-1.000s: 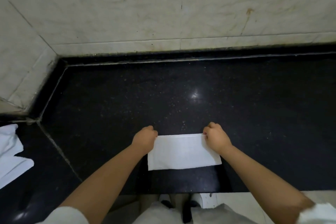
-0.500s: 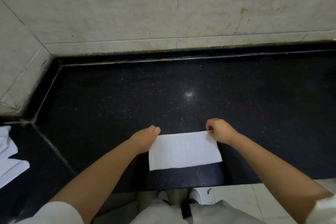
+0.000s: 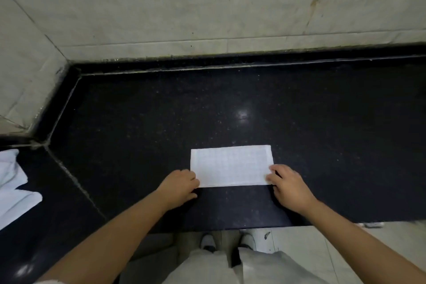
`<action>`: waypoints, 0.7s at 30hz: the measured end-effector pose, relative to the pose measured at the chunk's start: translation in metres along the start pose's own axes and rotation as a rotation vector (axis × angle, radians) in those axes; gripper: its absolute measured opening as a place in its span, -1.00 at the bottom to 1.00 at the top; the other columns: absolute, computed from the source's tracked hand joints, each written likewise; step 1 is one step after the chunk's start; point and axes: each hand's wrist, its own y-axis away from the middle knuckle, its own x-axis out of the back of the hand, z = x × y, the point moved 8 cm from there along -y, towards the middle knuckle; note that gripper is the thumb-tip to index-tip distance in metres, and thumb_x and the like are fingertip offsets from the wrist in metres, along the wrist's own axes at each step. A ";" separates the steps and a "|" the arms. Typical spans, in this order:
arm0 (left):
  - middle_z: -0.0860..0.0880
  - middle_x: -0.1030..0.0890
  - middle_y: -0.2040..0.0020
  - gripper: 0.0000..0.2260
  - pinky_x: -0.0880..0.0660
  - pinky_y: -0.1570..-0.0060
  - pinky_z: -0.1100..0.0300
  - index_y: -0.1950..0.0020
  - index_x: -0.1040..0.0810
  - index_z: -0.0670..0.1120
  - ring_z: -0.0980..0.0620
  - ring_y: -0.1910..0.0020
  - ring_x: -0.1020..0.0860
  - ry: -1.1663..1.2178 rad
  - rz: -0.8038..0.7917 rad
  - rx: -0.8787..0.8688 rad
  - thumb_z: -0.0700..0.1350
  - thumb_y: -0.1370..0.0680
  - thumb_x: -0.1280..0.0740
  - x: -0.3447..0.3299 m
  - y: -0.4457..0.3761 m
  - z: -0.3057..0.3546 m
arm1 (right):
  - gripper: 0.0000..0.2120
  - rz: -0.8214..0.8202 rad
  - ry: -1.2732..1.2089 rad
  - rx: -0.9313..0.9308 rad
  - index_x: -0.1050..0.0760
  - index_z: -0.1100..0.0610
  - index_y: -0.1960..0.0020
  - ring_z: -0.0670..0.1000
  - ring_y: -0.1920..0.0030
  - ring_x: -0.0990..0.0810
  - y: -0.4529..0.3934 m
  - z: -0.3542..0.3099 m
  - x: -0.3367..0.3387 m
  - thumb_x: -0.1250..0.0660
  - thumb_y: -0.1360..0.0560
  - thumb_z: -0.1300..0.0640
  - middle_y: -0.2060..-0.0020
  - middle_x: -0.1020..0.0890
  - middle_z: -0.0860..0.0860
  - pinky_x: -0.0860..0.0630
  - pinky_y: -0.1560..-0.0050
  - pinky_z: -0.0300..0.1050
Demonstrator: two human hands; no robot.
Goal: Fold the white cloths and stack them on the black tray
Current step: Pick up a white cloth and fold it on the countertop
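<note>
Your fingers (image 3: 273, 169) curl onto the near corners of the folded cloth (image 3: 231, 165), one hand per end; its long axis runs left-right between them.

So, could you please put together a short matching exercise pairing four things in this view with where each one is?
Things:
1. folded white cloth
2. left hand
3. right hand
4. loose white cloths

Places:
A. at the left edge of the view, on the black counter
B. at the folded cloth's near right corner
C. flat on the counter, between the two hands
D. at the folded cloth's near left corner

Pairs: 1-C, 2-D, 3-B, 4-A
</note>
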 end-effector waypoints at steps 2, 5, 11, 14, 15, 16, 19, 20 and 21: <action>-0.06 -0.60 0.02 -0.69 -0.50 0.07 0.21 -0.01 -0.59 -0.13 -0.03 0.03 -0.59 0.113 0.035 0.029 -0.01 -0.57 -0.11 -0.003 0.006 0.002 | -0.63 0.022 -0.063 -0.060 -0.61 0.19 0.28 0.20 0.21 -0.68 0.006 0.002 -0.004 -0.57 0.06 0.36 0.19 -0.67 0.16 -0.62 0.34 0.03; 0.06 -0.62 0.36 -0.74 -0.50 0.48 0.37 0.30 -0.64 -0.04 0.11 0.43 -0.59 0.157 0.253 0.064 0.01 -0.41 -0.20 0.005 0.005 -0.005 | -0.76 0.105 -0.186 -0.318 -0.58 0.26 0.02 0.22 0.05 -0.60 0.011 0.011 0.013 -0.46 -0.31 0.26 0.05 -0.63 0.19 -0.56 0.11 0.06; -0.15 -0.07 -0.55 -0.46 -0.11 -0.48 0.09 -0.51 -0.09 -0.20 -0.06 -0.54 -0.06 0.293 0.117 0.407 -0.01 -0.61 -0.15 -0.001 -0.013 -0.012 | -0.67 -0.137 -0.264 -0.773 -0.41 0.27 -0.14 0.17 -0.15 -0.49 0.007 0.020 -0.011 -0.16 -0.55 0.03 -0.15 -0.50 0.18 -0.46 -0.05 -0.03; -0.07 0.23 -0.56 -0.47 0.17 -0.51 0.06 -0.53 0.19 -0.12 -0.01 -0.54 0.23 0.323 -0.046 0.450 0.07 -0.64 0.14 -0.023 -0.017 -0.010 | -0.72 -0.160 -0.313 -0.859 -0.42 0.27 -0.11 0.17 -0.12 -0.51 0.005 0.021 -0.018 -0.15 -0.54 0.09 -0.12 -0.52 0.18 -0.46 -0.05 -0.03; -0.06 0.24 -0.55 -0.45 0.19 -0.51 0.05 -0.53 0.20 -0.12 -0.01 -0.54 0.24 0.335 -0.051 0.461 0.11 -0.61 0.21 -0.027 -0.018 -0.011 | -0.75 -0.165 -0.329 -0.873 -0.44 0.26 -0.08 0.16 -0.09 -0.52 0.004 0.021 -0.019 -0.16 -0.54 0.11 -0.10 -0.52 0.18 -0.47 -0.03 -0.04; -0.06 0.25 -0.55 -0.44 0.20 -0.51 0.05 -0.53 0.21 -0.11 0.00 -0.54 0.24 0.337 -0.058 0.465 0.12 -0.59 0.24 -0.029 -0.017 -0.012 | -0.80 -0.154 -0.350 -0.875 -0.45 0.25 -0.02 0.14 -0.04 -0.52 0.003 0.020 -0.019 -0.16 -0.52 0.14 -0.06 -0.54 0.17 -0.46 0.04 -0.06; -0.06 0.26 -0.55 -0.47 0.22 -0.51 0.06 -0.53 0.22 -0.11 0.00 -0.54 0.25 0.335 -0.046 0.468 0.06 -0.64 0.11 -0.029 -0.018 -0.012 | -0.87 -0.019 -0.541 -0.863 -0.35 0.19 0.25 0.05 0.23 -0.46 -0.005 0.016 -0.010 -0.21 -0.47 0.25 0.24 -0.52 0.10 -0.33 0.37 -0.17; -0.06 0.26 -0.55 -0.47 0.22 -0.51 0.06 -0.53 0.23 -0.11 0.00 -0.54 0.25 0.341 -0.048 0.463 0.05 -0.65 0.10 -0.029 -0.019 -0.011 | -0.81 0.054 -0.627 -0.844 -0.30 0.17 0.32 0.02 0.30 -0.42 -0.009 0.012 -0.003 -0.23 -0.45 0.28 0.34 -0.46 0.05 -0.28 0.42 -0.18; -0.06 0.26 -0.55 -0.47 0.22 -0.51 0.05 -0.53 0.23 -0.11 0.00 -0.54 0.25 0.350 -0.051 0.458 0.05 -0.65 0.09 -0.027 -0.019 -0.011 | -0.75 0.130 -0.695 -0.817 -0.26 0.15 0.37 0.01 0.34 -0.39 -0.014 0.006 0.005 -0.24 -0.43 0.31 0.40 -0.41 0.01 -0.25 0.43 -0.18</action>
